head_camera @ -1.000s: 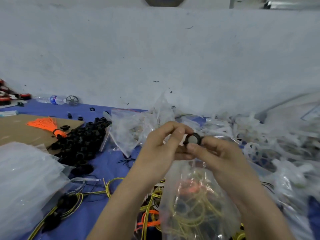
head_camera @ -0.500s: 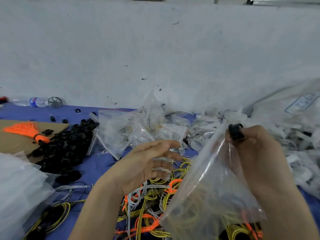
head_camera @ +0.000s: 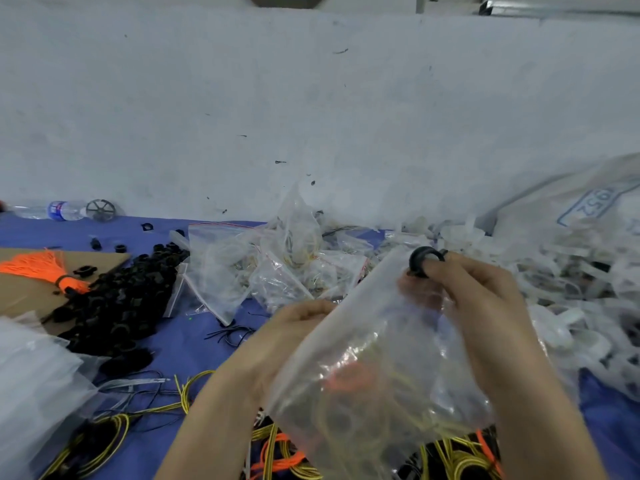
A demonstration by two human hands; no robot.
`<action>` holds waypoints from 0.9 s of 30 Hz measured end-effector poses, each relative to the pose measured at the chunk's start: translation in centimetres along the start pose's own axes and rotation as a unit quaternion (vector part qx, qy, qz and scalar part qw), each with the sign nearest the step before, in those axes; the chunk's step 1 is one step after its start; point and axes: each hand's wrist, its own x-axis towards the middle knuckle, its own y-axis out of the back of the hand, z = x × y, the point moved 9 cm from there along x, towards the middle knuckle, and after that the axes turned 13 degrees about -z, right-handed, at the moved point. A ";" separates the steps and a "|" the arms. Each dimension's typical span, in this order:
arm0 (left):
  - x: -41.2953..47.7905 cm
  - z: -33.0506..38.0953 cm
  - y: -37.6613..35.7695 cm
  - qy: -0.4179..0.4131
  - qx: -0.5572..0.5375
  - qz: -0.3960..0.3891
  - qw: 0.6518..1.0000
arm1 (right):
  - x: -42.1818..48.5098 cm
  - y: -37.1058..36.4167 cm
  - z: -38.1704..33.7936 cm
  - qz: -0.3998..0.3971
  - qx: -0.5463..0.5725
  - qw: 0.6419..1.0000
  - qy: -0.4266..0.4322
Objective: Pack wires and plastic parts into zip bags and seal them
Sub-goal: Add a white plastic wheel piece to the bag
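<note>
Closest in, loose wires (head_camera: 277, 455) in yellow and orange lie on the blue cloth directly beneath the zip bag (head_camera: 374, 341), which is held up above them with packed wires (head_camera: 346, 377) sagging in its bottom. The bag's long axis climbs from that heavy near end up and away to its mouth corner at the far right. The left hand (head_camera: 291, 336) sits against the bag's left edge, partway up. Its fingers pass behind the film, so I cannot tell whether they pinch it or only rest there. The right hand (head_camera: 481, 306) is at the bag's top corner, thumb and forefinger pinching a black ring (head_camera: 425, 260). The thumb shows through the plastic, so the ring sits right at the mouth, above the contents. As I judge it, the ring need only travel down the bag's axis. The right hand already has it there, and the left would have to part the opening. Beyond the bag lie filled bags (head_camera: 277, 265), left of it a heap of black parts (head_camera: 121, 299), right of it white plastic pieces (head_camera: 571, 289), and behind everything the wall (head_camera: 311, 98).
</note>
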 end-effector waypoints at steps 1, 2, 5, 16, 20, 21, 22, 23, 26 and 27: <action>0.0 0.2 1.3 -0.012 0.013 0.040 0.999 | 0.0 -0.1 -0.3 -0.002 -0.007 1.000 0.008; -0.3 0.3 2.7 -0.026 0.018 0.080 0.996 | -0.1 -0.1 -0.5 -0.002 -0.019 1.000 0.013; -2.0 0.3 6.3 -0.080 -0.039 0.193 0.977 | -0.2 -0.1 -0.8 0.003 -0.044 0.999 0.009; -8.3 4.8 8.4 -0.320 -0.133 0.413 0.842 | 0.0 -1.6 -0.6 -0.035 0.077 0.996 0.023; -7.2 8.2 2.8 -0.324 0.052 0.329 0.886 | -0.2 -4.5 -0.3 -0.117 0.136 0.984 -0.005; -6.6 8.4 1.5 -0.311 0.091 0.294 0.899 | -0.3 -5.1 -0.2 -0.134 0.151 0.979 -0.015; -6.0 8.4 0.4 -0.298 0.123 0.259 0.910 | -0.3 -5.4 -0.1 -0.145 0.162 0.976 -0.023; -5.5 8.4 -0.3 -0.285 0.143 0.232 0.919 | -0.4 -5.5 -0.1 -0.151 0.166 0.974 -0.026; -4.9 7.9 -0.5 -0.269 0.118 0.187 0.937 | -0.4 -5.3 0.0 -0.161 0.171 0.971 -0.037; -4.8 7.7 -0.4 -0.264 0.110 0.180 0.941 | -0.4 -5.2 0.1 -0.164 0.167 0.971 -0.043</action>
